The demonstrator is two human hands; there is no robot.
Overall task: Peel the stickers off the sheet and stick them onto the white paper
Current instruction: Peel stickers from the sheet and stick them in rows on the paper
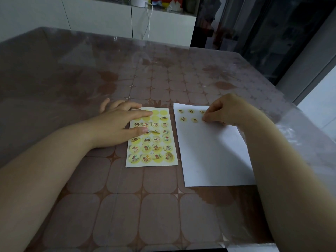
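sticker sheet [151, 137] just left of the white paper [214, 153], held flat by straight fingers of the left hand [116, 126]. right hand [223, 113] curled, fingertips pinched at the paper's top, cannot tell on what. stickers [156, 147] likely thin, limp, tacky; lift by a curled edge.

The table [127, 206] is showing a reddish-brown cover patterned with rounded squares, divided by paler lines with small star shapes at the crossings; a clear film over it is shining grey towards the far side. The sheet [151, 164] is showing a cream ground dotted with pale yellow circles. The stickers [146, 147] on it are carrying brown animal figures with touches of red, orange and green. The bare circles [156, 112] in the top row are showing plain yellow. The paper [214, 157] is showing white, and the pasted stickers [195, 120] are showing yellow rims around brown figures. The cabinet [101, 20] behind is showing white, as is the cable [148, 24].
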